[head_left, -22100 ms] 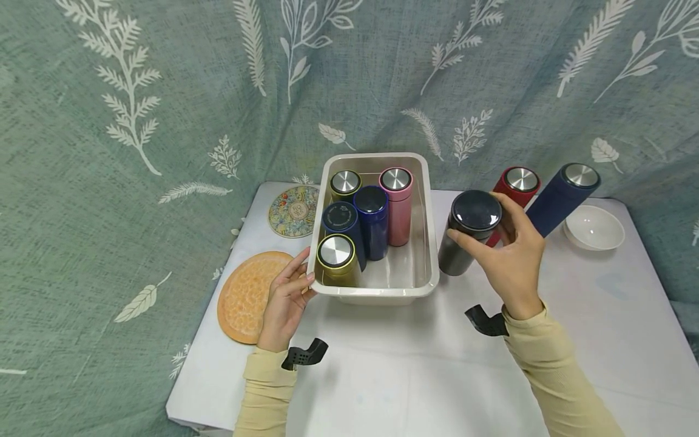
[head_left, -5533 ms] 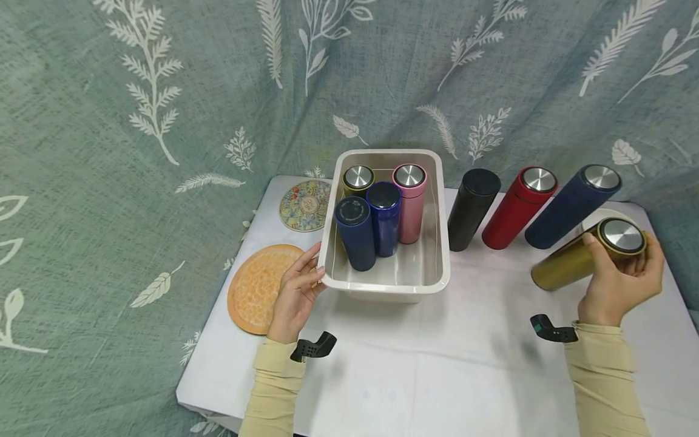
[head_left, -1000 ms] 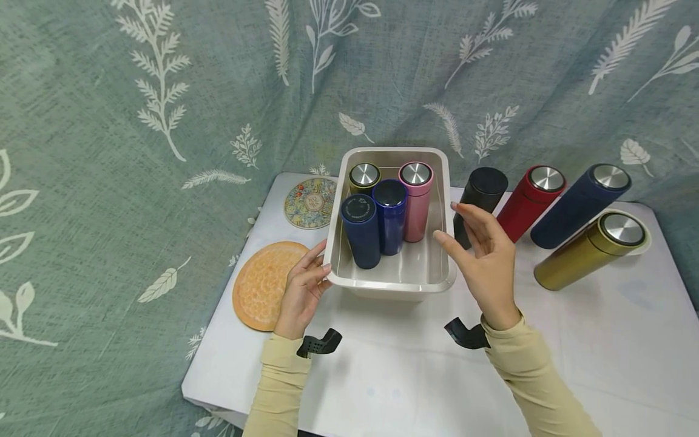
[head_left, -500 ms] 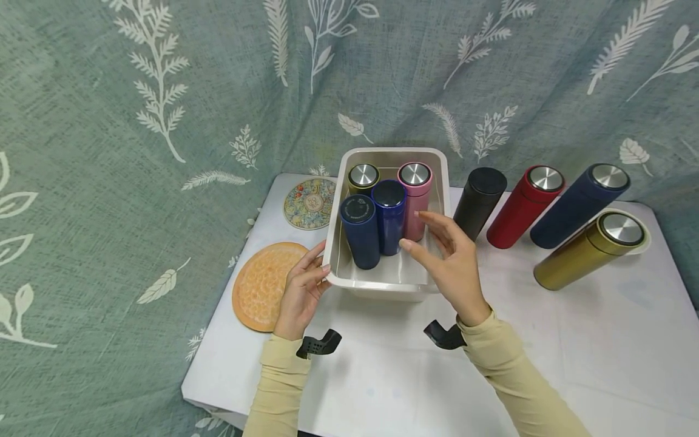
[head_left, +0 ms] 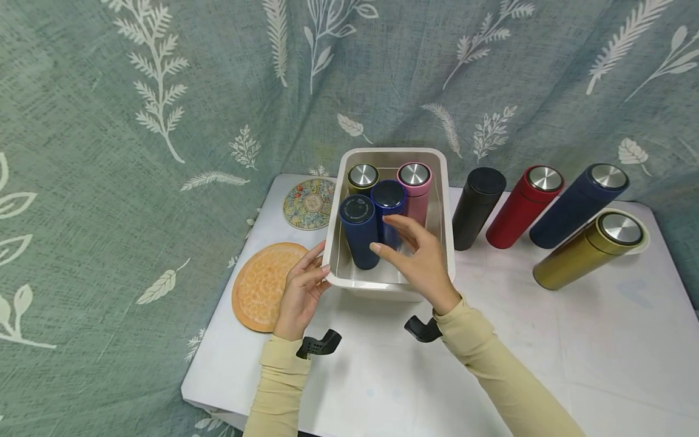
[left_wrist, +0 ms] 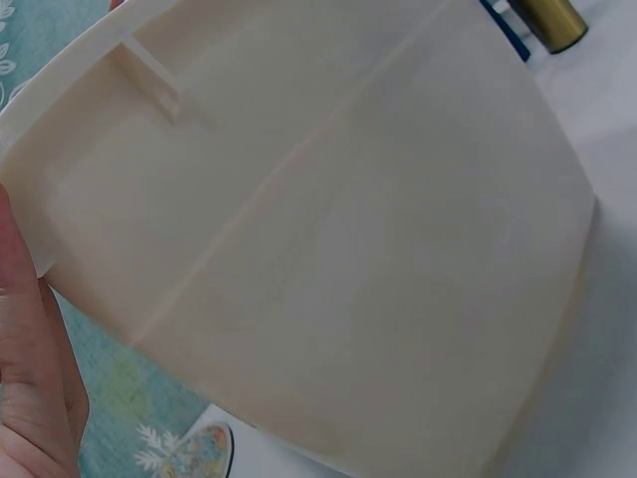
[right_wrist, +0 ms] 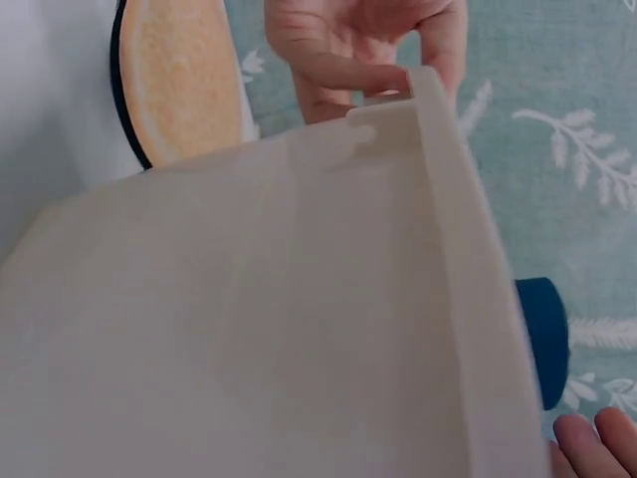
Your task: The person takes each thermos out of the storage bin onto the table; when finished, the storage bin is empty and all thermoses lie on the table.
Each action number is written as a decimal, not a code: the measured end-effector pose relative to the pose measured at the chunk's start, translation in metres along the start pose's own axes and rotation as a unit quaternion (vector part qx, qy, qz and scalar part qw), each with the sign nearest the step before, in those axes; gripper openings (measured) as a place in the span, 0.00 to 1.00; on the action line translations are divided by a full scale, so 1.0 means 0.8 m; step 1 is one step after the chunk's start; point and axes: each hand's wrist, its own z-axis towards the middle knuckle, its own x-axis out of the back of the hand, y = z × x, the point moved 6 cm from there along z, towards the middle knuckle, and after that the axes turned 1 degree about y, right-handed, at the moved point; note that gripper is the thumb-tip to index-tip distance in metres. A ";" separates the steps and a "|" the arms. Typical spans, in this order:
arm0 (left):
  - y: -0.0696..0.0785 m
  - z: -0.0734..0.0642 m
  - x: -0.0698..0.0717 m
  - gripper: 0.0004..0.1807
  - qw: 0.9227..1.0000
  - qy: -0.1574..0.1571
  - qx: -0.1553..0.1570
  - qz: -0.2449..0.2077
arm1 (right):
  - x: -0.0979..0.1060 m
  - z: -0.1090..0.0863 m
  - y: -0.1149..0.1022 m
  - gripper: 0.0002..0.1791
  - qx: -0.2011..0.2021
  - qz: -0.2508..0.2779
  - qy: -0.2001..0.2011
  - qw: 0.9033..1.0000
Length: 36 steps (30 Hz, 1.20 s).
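Observation:
A pale plastic bin (head_left: 377, 284) stands on the table with several thermos bottles upright inside. My left hand (head_left: 299, 297) grips its near left corner, thumb on the rim. My right hand (head_left: 420, 261) reaches over the bin's near right side, thumb and fingers spread around a gap. Its fingertips are right at the matte dark blue bottle (head_left: 357, 233) and overlap the glossy blue bottle (head_left: 389, 194) in the head view. Behind these are a pink bottle (head_left: 416, 200) and a yellow-rimmed bottle (head_left: 363, 176). The bin's wall (left_wrist: 348, 249) fills most of the left wrist view.
Right of the bin stand a black bottle (head_left: 479, 209), a red bottle (head_left: 524, 209), a navy bottle (head_left: 579, 206) and a gold bottle (head_left: 587, 252), which partly hides a white bowl (head_left: 645, 241). To the left lie an orange round mat (head_left: 267, 288) and a patterned round mat (head_left: 307, 206).
Earlier, the black and gold bottles were moved to the table's right side. Over the last second my right hand has moved left across the bin toward the dark blue bottle. My left hand stays put.

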 end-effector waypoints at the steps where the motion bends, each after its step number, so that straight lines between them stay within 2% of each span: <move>1: 0.000 0.000 0.000 0.32 1.000 0.000 0.000 0.002 | -0.002 0.002 0.001 0.31 -0.003 -0.001 -0.004 1.000; 16: -0.001 0.001 0.001 0.32 1.000 0.002 0.000 0.005 | -0.018 0.021 0.007 0.35 -0.029 -0.006 -0.015 0.999; 36: -0.001 0.001 0.001 0.32 1.000 0.003 0.001 0.005 | -0.032 0.044 0.009 0.42 -0.041 -0.009 -0.008 0.999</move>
